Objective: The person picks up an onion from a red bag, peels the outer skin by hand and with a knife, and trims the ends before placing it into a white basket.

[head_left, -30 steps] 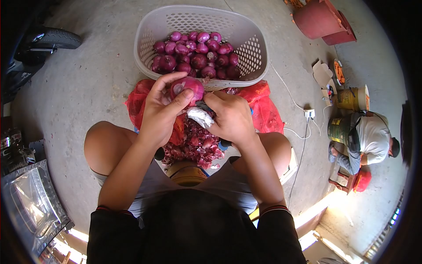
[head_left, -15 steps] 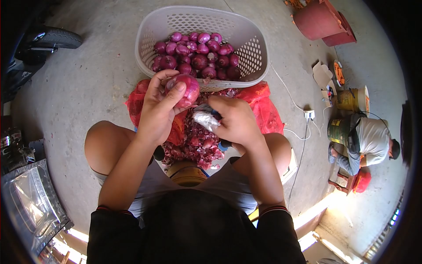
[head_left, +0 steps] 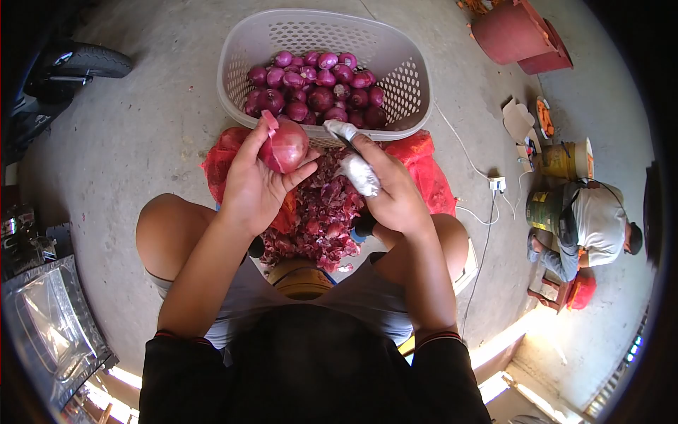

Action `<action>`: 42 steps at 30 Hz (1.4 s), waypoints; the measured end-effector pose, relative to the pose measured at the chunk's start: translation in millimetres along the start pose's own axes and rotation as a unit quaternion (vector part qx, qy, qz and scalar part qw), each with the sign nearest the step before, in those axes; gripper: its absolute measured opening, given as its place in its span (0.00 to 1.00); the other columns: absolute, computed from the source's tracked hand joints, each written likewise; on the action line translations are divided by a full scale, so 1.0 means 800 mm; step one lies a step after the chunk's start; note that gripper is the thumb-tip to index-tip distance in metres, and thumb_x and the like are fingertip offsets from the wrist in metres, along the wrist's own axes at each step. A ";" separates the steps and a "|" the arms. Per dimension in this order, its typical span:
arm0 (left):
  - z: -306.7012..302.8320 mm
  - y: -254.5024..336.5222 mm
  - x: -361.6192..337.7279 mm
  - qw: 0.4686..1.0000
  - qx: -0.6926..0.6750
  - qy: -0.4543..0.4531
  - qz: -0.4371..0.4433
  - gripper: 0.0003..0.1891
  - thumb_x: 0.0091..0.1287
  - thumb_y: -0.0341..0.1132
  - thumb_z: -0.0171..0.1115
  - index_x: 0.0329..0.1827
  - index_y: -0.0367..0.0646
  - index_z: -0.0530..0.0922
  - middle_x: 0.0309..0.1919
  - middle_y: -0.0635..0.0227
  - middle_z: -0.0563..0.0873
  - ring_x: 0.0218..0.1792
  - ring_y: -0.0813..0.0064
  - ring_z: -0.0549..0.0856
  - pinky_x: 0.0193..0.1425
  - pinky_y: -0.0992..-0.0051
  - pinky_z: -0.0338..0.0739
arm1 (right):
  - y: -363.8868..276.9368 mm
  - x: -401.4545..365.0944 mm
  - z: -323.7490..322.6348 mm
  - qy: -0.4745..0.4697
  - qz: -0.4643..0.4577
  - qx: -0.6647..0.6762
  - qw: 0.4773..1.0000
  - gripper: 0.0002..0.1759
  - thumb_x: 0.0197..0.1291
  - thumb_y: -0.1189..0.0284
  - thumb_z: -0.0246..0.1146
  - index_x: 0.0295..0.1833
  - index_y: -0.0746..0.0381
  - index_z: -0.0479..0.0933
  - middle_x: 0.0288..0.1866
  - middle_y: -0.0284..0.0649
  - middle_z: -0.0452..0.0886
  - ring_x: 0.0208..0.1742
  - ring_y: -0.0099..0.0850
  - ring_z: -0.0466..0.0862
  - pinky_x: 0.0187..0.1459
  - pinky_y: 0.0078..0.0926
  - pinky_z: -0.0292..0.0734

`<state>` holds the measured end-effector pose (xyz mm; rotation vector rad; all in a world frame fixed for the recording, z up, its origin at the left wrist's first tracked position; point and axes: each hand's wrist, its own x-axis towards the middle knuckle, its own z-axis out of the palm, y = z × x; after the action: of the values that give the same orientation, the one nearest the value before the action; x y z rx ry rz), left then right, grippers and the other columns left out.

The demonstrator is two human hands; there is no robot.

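The right hand (head_left: 395,192), fingers closed on a knife (head_left: 352,143), has drawn right, clear of the onion (head_left: 284,147). The left hand (head_left: 256,189) grips the onion just near the basket (head_left: 233,71). A skin strip stands lifted, so peeling is underway.

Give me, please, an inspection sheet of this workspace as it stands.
Surface: bare concrete floor.
Job's things: red onion; white basket part filled with onions.
Clutter: onion skins heaped on a red mesh bag between the knees.
Hands: left hand grips the red onion; right hand, fingers wrapped in white, is beside it; whether it holds anything is unclear.
Cables: white cable runs to a socket block.
Surroundings: another person sits at the right; red tub; tyre.
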<state>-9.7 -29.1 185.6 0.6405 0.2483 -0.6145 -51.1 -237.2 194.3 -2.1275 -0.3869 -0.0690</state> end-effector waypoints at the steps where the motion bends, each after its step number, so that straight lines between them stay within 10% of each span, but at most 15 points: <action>1: 0.002 0.001 0.000 1.000 -0.011 0.001 -0.001 0.18 0.72 0.49 0.45 0.55 0.47 0.68 0.51 0.64 0.77 0.52 0.60 0.81 0.52 0.63 0.82 | -0.003 0.000 0.000 0.009 0.002 0.011 1.000 0.26 0.53 0.81 0.55 0.61 0.67 0.65 0.55 0.58 0.75 0.55 0.56 0.75 0.56 0.43 0.71; 18: 0.019 0.001 -0.007 0.999 -0.040 -0.036 0.001 0.27 0.72 0.56 0.39 0.60 0.42 0.68 0.53 0.57 0.79 0.54 0.63 0.80 0.61 0.61 0.73 | -0.024 0.007 0.004 -0.009 -0.092 -0.042 0.995 0.30 0.42 0.81 0.64 0.55 0.64 0.63 0.46 0.55 0.75 0.47 0.55 0.76 0.46 0.47 0.71; 33: 0.022 -0.004 -0.012 0.999 0.004 0.020 -0.045 0.29 0.67 0.65 0.41 0.51 0.49 0.74 0.36 0.75 0.82 0.34 0.84 0.80 0.33 0.84 0.74 | -0.019 0.001 0.019 -0.018 -0.117 -0.086 0.989 0.36 0.45 0.71 0.69 0.58 0.65 0.60 0.31 0.52 0.78 0.32 0.53 0.80 0.30 0.46 0.74; 42: 0.048 -0.004 -0.020 0.999 -0.007 0.009 -0.049 0.30 0.70 0.63 0.36 0.57 0.48 0.70 0.48 0.72 0.79 0.43 0.83 0.79 0.38 0.82 0.74 | -0.015 0.005 0.027 0.012 -0.129 -0.088 0.988 0.37 0.43 0.72 0.69 0.59 0.64 0.59 0.29 0.51 0.77 0.28 0.53 0.79 0.27 0.45 0.73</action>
<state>-22.9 -47.9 220.8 0.6228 0.3025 -0.7014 -52.6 -212.2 192.4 -2.2369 -0.6614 -0.2871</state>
